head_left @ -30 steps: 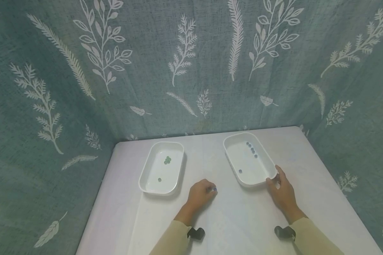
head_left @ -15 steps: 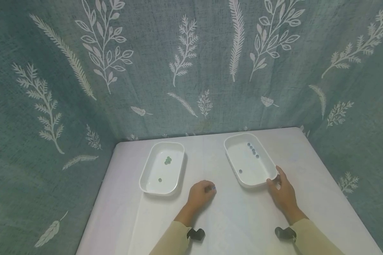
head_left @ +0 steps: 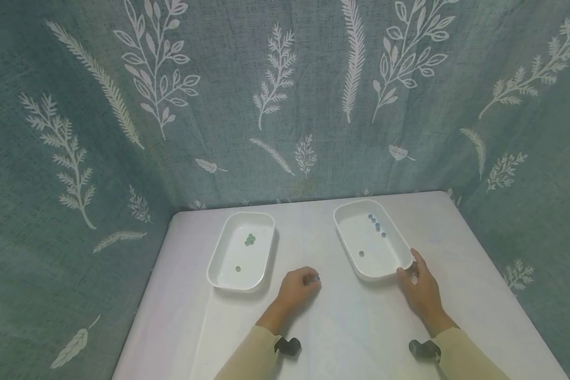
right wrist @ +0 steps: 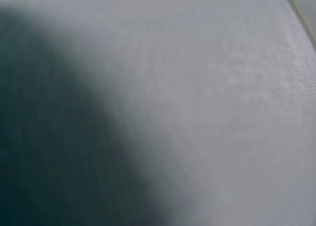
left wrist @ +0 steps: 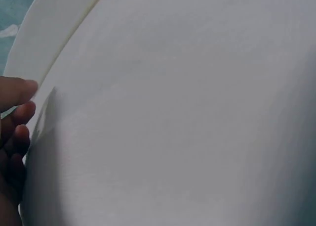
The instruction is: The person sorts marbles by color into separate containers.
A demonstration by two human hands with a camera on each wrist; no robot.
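My left hand (head_left: 296,286) is just above or on the white table, between two white trays, and pinches a small round blue piece (head_left: 317,278) between thumb and fingers. In the left wrist view its fingers (left wrist: 19,91) show at the left edge, and the piece is not visible there. My right hand (head_left: 420,287) grips the near right corner of the right tray (head_left: 356,266). Inside that tray a short row of small round blue pieces (head_left: 377,226) lies along the right side, and a single greyish-blue one (head_left: 361,254) sits nearer the front.
To the left stands a second white tray (head_left: 214,264). It holds a cluster of small round green pieces (head_left: 250,239) and one separate green piece (head_left: 238,269). Teal curtains with white leaf prints (head_left: 228,105) hang behind and beside the table (head_left: 347,327).
The single piece near the front of the right tray has shifted slightly right. My left hand has turned a little with its pinched piece; my right hand stays on the tray corner.
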